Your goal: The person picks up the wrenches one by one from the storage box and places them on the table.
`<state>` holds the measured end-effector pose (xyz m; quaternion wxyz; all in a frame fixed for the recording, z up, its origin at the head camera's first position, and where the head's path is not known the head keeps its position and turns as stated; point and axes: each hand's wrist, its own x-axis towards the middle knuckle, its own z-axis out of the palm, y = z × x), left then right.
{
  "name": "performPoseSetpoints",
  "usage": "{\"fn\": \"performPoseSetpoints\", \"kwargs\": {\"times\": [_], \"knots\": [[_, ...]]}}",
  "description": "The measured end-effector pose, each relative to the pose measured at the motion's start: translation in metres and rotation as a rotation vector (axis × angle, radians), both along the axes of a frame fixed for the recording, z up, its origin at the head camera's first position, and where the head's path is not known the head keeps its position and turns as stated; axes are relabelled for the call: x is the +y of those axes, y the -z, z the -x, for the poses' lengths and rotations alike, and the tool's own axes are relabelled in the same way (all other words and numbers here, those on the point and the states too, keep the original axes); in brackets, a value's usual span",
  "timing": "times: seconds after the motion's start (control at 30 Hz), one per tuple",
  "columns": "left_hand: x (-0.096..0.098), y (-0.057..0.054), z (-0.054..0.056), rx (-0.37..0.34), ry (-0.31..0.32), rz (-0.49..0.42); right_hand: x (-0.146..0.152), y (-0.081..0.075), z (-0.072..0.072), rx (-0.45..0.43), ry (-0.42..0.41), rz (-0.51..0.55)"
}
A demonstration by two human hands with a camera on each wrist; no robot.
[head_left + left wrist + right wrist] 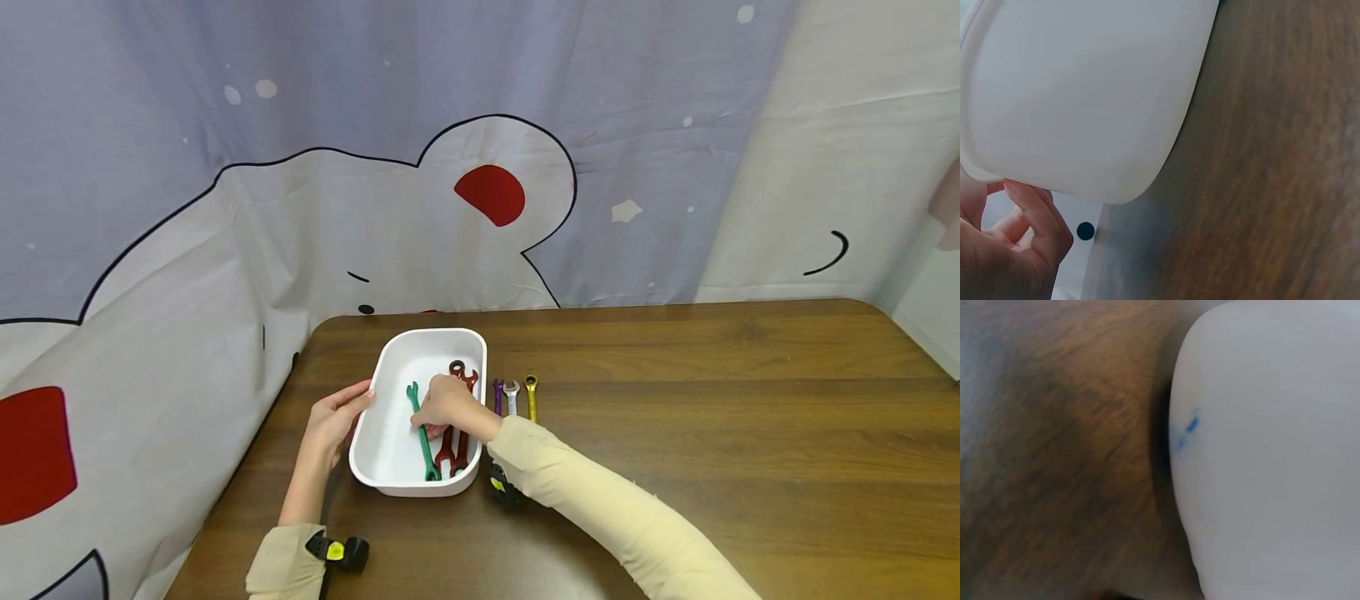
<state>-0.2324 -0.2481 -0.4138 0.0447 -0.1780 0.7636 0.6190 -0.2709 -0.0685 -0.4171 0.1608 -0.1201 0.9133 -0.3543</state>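
Observation:
A white plastic bin (412, 490) stands on the table, with a green wrench (428, 454) and red wrenches (462, 446) lying lengthwise inside. My left hand (330, 421) grips the bin's left rim, thumb on top; in the left wrist view its fingers (1038, 215) bend against the rim's underside. Reaching in over the right wall, my right hand (447, 404) pinches the green wrench near its middle. That hand covers the middle of the red wrenches. The right wrist view has only the bin's outer wall (1272, 450), with a small blue mark, and no fingers.
Just right of the bin lie a purple wrench (498, 396), a silver wrench (512, 398) and a yellow wrench (532, 400), their lower ends hidden by my right sleeve (600, 508). A printed curtain (637, 167) hangs behind the brown wooden table (735, 417).

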Motion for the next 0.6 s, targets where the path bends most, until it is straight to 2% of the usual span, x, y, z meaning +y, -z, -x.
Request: {"fn": "performPoseSetpoints", "kwargs": {"times": [0.13, 0.6], "knots": [[0.0001, 0.0001, -0.0002, 0.001, 0.001, -0.005, 0.0011, -0.0025, -0.0009, -0.027, -0.003, 0.018], [0.0005, -0.0004, 0.0004, -0.003, 0.005, -0.026, 0.0022, -0.0008, -0.0009, -0.044, -0.012, 0.039]]}}
